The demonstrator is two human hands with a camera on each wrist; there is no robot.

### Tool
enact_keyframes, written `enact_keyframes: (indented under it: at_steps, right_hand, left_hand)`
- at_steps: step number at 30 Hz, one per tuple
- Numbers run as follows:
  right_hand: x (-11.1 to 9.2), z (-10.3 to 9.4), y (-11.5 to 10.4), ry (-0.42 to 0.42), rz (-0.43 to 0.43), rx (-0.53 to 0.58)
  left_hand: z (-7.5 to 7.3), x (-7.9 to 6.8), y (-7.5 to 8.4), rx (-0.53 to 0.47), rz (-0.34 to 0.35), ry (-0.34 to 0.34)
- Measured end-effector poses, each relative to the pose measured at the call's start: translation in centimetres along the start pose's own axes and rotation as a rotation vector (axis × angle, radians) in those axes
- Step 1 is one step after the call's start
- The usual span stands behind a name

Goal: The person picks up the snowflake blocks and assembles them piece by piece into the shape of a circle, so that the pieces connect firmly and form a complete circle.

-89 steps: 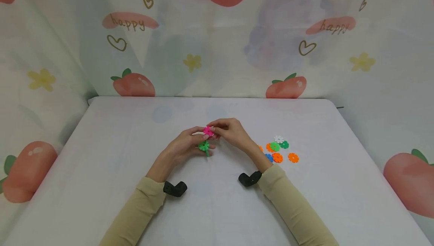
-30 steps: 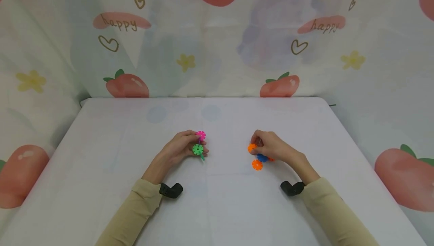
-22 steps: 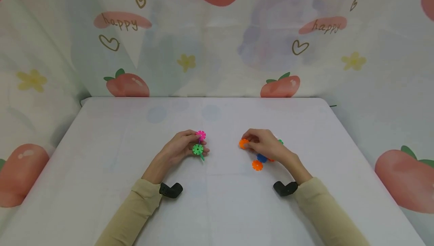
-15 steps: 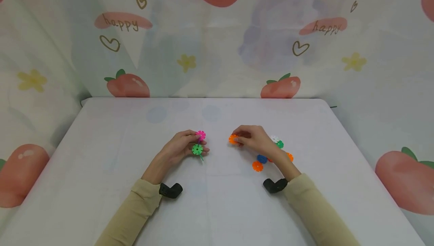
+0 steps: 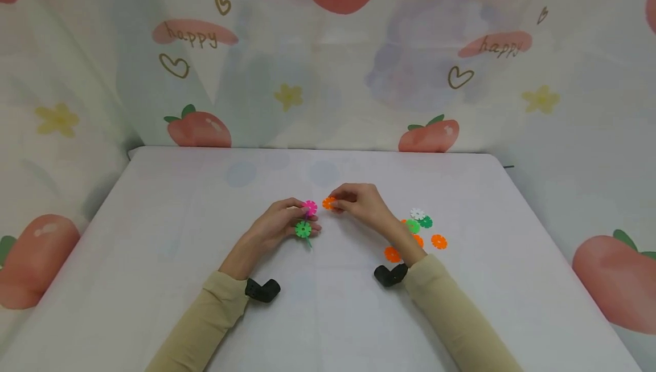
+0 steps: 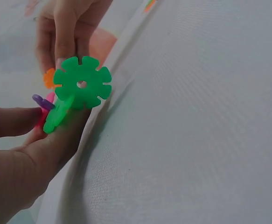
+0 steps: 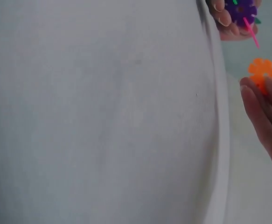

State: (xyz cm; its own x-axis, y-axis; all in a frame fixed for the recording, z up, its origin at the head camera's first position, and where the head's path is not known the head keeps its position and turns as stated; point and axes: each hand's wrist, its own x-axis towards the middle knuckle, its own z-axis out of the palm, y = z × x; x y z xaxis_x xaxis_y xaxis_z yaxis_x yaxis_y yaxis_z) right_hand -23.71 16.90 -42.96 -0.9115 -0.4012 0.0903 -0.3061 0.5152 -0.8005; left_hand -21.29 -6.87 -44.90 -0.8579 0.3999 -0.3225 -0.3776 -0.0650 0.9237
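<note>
The left hand (image 5: 274,227) pinches one joined piece (image 5: 303,229) of four discs: two green, one purple, one pink; near it, the right hand (image 5: 366,207) pinches one orange disc (image 5: 328,204); farther right lie four visible loose orange discs (image 5: 439,241), one white disc (image 5: 417,213), two loose green discs (image 5: 426,222)

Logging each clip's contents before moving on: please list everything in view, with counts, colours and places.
Pink disc: 1, pink, held in left hand
Purple disc: 1, purple, joined with the pink
Held green discs: 2, green, same joined group
Held orange disc: 1, orange, pinched by right hand
Loose orange discs: 4 visible, orange, on table at right
Loose green discs: 2, light and dark, same pile
White disc: 1, white, same pile
Backdrop: 1, pale, printed with fruit, behind table
Table: 1, white-covered, beneath the hands
Wrist devices: 2, black, one per wrist
Sleeves: 2, beige, on both forearms
Hands: 2, bare, over table
</note>
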Motion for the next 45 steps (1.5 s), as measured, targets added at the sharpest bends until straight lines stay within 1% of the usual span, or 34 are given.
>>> enact_keyframes:
  at_steps: [4,9,18,24,26,28,33,35,39,45]
  right_hand:
    - [0.3,0.5,-0.3,0.004,-0.009,0.014]
    - [0.5,0.7,-0.6,0.006,-0.027,-0.013]
    - [0.6,0.7,-0.8,0.027,-0.094,-0.054]
    - [0.7,0.8,-1.0,0.014,-0.124,-0.074]
    - [0.7,0.8,-1.0,0.014,-0.147,-0.074]
    - [0.7,0.8,-1.0,0.021,-0.190,-0.082]
    - [1.1,1.0,-1.0,0.047,-0.347,-0.115]
    - [1.2,1.1,-1.0,0.055,-0.389,-0.128]
    - [1.3,1.2,-0.9,0.063,-0.414,-0.136]
    - [1.5,1.6,-1.0,0.060,-0.464,-0.133]
  left_hand:
    - [0.1,-0.1,0.0,0.008,0.000,-0.012]
    - [0.1,0.1,-0.1,0.031,0.003,-0.009]
    - [0.0,0.1,-0.2,0.047,0.003,-0.001]
    - [0.1,0.0,-0.2,0.057,0.010,0.004]
    - [0.2,-0.1,-0.1,0.065,0.015,0.016]
    - [0.4,-0.1,0.0,0.081,0.017,0.036]
    - [0.8,-0.3,0.4,0.126,0.009,0.083]
    - [0.8,-0.4,0.4,0.133,0.009,0.094]
    - [0.8,-0.3,0.4,0.139,0.014,0.103]
    - [0.9,-0.1,0.2,0.118,0.000,0.117]
